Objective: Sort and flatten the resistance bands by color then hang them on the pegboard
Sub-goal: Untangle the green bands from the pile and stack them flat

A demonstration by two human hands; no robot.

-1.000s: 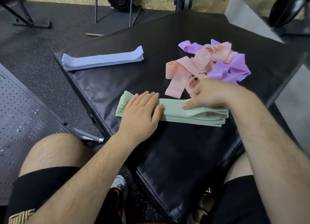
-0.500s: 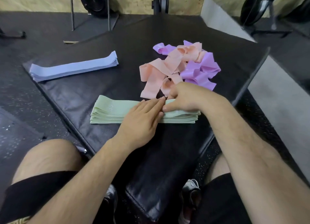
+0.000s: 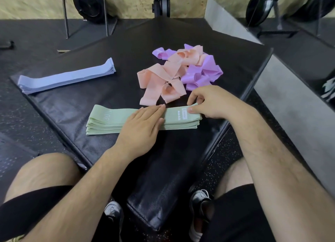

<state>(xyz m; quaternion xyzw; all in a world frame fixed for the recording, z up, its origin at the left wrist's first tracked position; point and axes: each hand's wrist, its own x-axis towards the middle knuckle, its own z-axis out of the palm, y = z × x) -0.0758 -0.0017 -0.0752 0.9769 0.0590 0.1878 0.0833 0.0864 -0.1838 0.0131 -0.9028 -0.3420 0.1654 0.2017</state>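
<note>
Green band stack (image 3: 108, 119) lies under the left hand (image 3: 143, 124), whose straight fingers press it flat. The right hand (image 3: 212, 102) pinches its three-o'clock end, fingers curled.

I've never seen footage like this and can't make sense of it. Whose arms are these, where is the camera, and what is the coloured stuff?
There is no machine here. A seated person wears a camera on the head, so this one picture looks down on their own arms and knees. In front lies a black padded mat on a gym floor. On it are a stack of flat pale-green elastic bands, a stack of flat pale-blue bands further left, and a loose heap of peach bands and purple bands, not yet sorted. The left hand presses flat on the green stack. The right hand pinches the stack's right end between fingers and thumb.
</note>
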